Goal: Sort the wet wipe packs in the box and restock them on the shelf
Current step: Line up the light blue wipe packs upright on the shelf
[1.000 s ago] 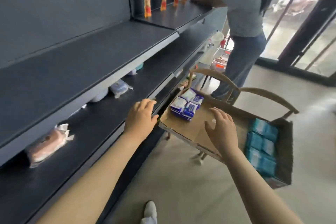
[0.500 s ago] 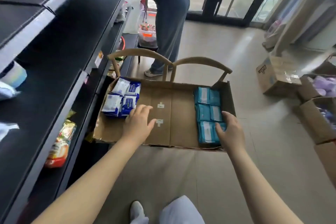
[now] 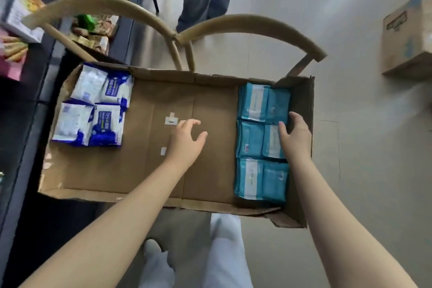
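Attention has dropped from shelf [image 3: 30,110] to box [image 3: 145,170], centre frame. Your left hand [image 3: 187,140] hovers open over bare cardboard; your right hand [image 3: 295,138] now grips teal packs [image 3: 254,140] at right: restock pickup likely starting.

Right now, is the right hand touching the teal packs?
Touching. Head view: the right hand grips the middle teal pack, thumb on top, fingers down its outer edge.
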A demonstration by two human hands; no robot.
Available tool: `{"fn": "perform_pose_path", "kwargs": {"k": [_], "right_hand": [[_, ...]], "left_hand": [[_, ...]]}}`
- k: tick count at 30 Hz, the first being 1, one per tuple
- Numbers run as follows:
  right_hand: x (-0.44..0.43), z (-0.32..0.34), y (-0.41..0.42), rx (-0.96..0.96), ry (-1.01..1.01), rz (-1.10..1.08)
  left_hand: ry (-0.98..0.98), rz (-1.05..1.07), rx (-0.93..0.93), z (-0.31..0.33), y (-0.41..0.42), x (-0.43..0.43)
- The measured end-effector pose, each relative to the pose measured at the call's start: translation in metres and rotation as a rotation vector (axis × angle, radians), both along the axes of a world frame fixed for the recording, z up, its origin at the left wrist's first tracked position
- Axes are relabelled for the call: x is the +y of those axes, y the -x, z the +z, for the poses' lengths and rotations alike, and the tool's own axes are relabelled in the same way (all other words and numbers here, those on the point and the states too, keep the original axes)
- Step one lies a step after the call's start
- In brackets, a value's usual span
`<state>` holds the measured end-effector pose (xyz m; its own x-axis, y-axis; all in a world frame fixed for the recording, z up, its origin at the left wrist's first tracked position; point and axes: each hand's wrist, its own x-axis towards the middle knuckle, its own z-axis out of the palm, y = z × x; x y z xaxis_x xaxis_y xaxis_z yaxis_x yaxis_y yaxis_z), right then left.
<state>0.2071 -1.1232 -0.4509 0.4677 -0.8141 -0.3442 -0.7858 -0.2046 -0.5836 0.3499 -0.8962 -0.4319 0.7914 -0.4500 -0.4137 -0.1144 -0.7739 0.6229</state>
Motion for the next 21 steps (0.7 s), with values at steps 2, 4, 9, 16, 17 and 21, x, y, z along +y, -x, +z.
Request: {"fn": "perform_pose_path", "kwargs": {"k": [2,4,9,16,17,21], "right_hand": [[-0.023,-0.031,-0.014,-0.006,-0.043,-0.017],[-0.041,-0.058,-0.025,-0.023,-0.075,-0.040],[-0.066,-0.108,-0.045,-0.054,-0.144,-0.111],[-0.068,-0.138,-0.050,-0.091,-0.081,-0.167],[-0.069,-0.140,-0.050,-0.086,-0.081,-0.162],[-0.071,-0.142,-0.052,-0.079,-0.059,-0.135]], "left_hand": [[-0.014,0.011,0.035,-0.031,-0.005,-0.033],[0.002,0.024,0.063,-0.058,-0.009,-0.065],[0.066,0.052,0.161,-0.109,-0.016,-0.140],[0.048,0.146,0.297,-0.148,-0.016,-0.193],[0.049,0.175,0.298,-0.152,-0.016,-0.195],[0.030,0.211,0.308,-0.160,-0.025,-0.192]]}}
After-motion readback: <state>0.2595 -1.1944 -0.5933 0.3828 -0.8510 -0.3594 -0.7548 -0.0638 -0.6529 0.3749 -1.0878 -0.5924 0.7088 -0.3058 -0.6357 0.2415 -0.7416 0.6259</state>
